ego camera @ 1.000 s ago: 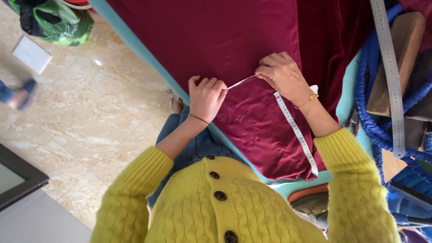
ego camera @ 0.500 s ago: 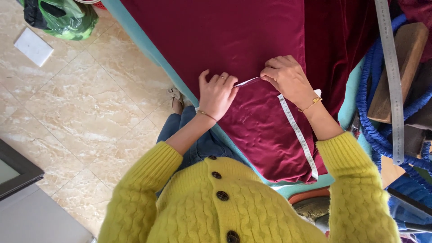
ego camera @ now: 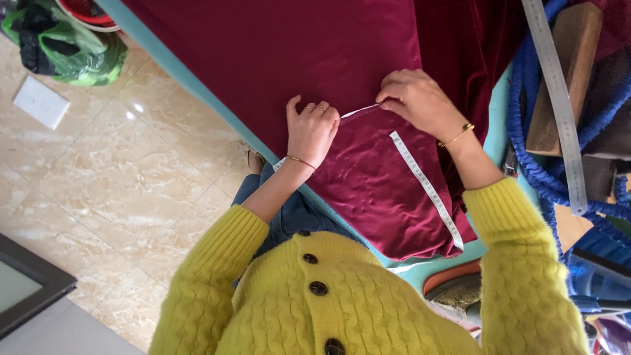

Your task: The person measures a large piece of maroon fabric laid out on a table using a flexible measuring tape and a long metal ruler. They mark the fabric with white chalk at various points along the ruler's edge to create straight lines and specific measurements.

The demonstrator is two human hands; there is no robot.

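On the tiled floor [ego camera: 98, 190] at far left lie a green plastic bag [ego camera: 79, 52] and a flat white piece [ego camera: 41, 102], with a dark-framed panel [ego camera: 26, 289] lower down. The left hand [ego camera: 310, 131] rests flat on the dark red velvet cloth [ego camera: 296, 59], fingers curled down and pressing one end of a white measuring tape [ego camera: 424, 187] against the cloth. The cloth spreads over a turquoise-edged worktop [ego camera: 197, 89], with a folded flap hanging toward the person's yellow cardigan [ego camera: 342, 302]. The right hand [ego camera: 420, 102] pinches the tape between closed fingers, pulling a short stretch taut between both hands; the rest trails down across the flap. Farther right lie a long metal ruler [ego camera: 559, 98], a blue hose [ego camera: 526, 131] and a wooden block [ego camera: 565, 72]
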